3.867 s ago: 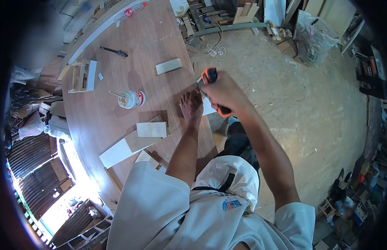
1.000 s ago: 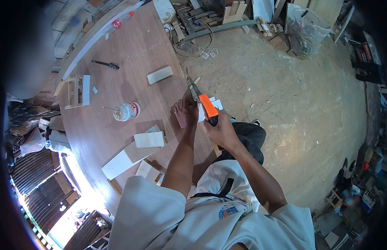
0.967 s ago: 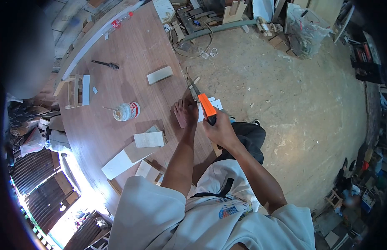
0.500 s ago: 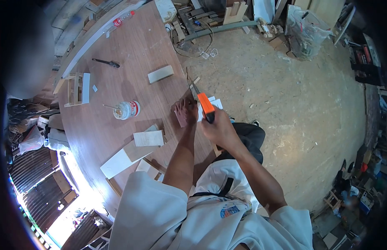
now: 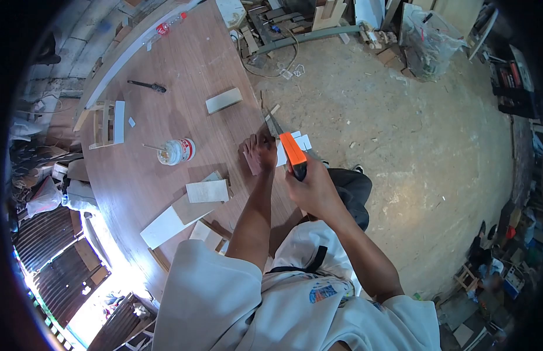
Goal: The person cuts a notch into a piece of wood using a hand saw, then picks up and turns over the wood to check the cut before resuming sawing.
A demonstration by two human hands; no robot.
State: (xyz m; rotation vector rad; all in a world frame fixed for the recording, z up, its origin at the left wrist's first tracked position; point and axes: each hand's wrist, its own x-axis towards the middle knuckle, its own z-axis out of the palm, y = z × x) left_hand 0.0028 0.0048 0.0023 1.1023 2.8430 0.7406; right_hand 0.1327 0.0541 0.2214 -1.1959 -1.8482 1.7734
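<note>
My right hand (image 5: 312, 188) is wrapped round the orange and black handle of a hand saw (image 5: 293, 150). The saw's blade points away from me, past the table edge and close beside my left fingers. With its fingers bent, my left hand (image 5: 261, 153) presses down on a brownish wooden piece (image 5: 249, 160) at the edge of the wooden table (image 5: 183, 70). My hand covers most of that piece. White flat pieces (image 5: 302, 140) show just beyond the edge, partly behind the saw; what supports them is hidden.
On the table are a pale wood block (image 5: 224, 100), a jar with a stick (image 5: 176, 152), a dark tool (image 5: 147, 86), a small wooden frame (image 5: 110, 124) and a red-labelled bottle (image 5: 170, 24). White-faced boards (image 5: 208, 191) lie near my left arm. A plastic bag (image 5: 432, 44) stands across the floor.
The saw and my right hand have drawn back slightly toward my body, and more blade shows. My left hand stays on the wooden piece. A blurred grey shape at upper left has gone.
</note>
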